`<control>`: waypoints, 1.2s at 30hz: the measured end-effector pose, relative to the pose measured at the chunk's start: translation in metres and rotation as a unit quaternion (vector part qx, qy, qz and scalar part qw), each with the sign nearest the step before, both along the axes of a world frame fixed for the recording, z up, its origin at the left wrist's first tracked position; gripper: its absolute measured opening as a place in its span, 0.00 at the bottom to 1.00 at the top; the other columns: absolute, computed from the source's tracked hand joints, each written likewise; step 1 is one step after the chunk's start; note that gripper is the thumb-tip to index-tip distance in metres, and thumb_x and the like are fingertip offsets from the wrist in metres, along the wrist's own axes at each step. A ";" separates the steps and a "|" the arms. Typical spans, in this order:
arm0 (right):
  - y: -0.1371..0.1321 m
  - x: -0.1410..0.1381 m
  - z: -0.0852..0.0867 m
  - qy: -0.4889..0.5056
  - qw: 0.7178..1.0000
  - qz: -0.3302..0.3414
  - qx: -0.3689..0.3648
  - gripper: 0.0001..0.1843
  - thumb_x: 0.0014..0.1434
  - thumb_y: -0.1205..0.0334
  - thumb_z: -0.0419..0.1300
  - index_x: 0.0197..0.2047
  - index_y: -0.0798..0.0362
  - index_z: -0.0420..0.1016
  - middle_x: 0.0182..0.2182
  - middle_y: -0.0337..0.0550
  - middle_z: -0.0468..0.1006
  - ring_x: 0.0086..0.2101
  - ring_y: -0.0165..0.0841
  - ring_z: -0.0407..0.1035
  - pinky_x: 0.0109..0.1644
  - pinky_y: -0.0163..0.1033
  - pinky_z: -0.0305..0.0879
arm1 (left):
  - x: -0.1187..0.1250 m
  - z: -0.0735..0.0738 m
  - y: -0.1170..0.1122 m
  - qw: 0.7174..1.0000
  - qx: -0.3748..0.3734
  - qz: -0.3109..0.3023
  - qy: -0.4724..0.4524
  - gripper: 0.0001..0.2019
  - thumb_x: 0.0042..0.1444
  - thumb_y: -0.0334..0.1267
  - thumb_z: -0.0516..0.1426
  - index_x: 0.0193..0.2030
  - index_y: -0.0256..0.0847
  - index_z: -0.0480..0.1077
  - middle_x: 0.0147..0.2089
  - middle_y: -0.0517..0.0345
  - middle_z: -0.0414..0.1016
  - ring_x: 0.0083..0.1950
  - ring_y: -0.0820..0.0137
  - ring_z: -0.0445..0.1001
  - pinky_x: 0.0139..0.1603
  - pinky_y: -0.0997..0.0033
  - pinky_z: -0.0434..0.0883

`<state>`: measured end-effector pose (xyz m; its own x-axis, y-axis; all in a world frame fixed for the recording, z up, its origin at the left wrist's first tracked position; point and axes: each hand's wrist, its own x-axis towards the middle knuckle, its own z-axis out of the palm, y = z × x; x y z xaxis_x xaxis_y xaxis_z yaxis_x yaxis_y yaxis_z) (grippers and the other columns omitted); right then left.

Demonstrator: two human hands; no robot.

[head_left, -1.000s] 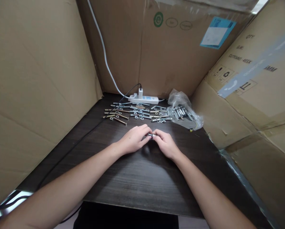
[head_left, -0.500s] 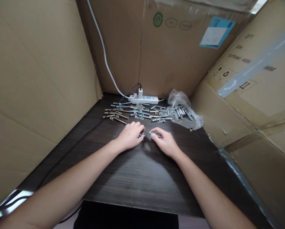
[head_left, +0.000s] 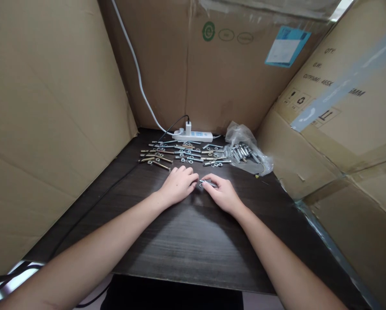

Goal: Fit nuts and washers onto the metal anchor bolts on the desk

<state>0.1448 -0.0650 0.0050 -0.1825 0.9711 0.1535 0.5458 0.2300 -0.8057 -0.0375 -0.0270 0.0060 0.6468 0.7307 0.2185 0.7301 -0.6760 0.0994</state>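
Note:
My right hand pinches a silver bolt between thumb and fingers, its tip pointing left toward my other hand. Just below that tip, at the right fingertips, shows a small metal ring, likely a washer. My left hand rests low over the table, fingers curled together and close to the bolt's tip. What those fingers hold, if anything, is hidden. Beyond both hands lie rows of bolts in silver and brass colour, with loose nuts and washers among them.
A clear plastic bag with more bolts lies at the back right of the dark table. Behind the rows stands a white power strip with a plug. A black cable runs along the left. Cardboard walls enclose the table.
My left hand has come slightly closer to the right one. The ring seen beside the left fingertips earlier is no longer there; a ring now shows under the bolt's tip. The view has shifted slightly.

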 end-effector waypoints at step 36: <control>0.005 0.005 -0.002 0.041 0.996 -0.075 0.035 0.13 0.57 0.55 0.55 0.35 0.54 0.75 0.30 0.41 0.77 0.31 0.33 0.69 0.36 0.35 0.63 | 0.005 0.014 -0.012 0.992 -0.039 -0.066 -0.101 0.09 0.64 0.37 0.48 0.40 0.41 0.67 0.41 0.56 0.70 0.44 0.65 0.63 0.44 0.64 0.60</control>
<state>0.1498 -0.0596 0.0028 -0.0210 0.9728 0.2308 0.5117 0.2087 -0.8334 -0.0325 -0.0385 0.0202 0.6863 0.6622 0.3007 0.5955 -0.7490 0.2905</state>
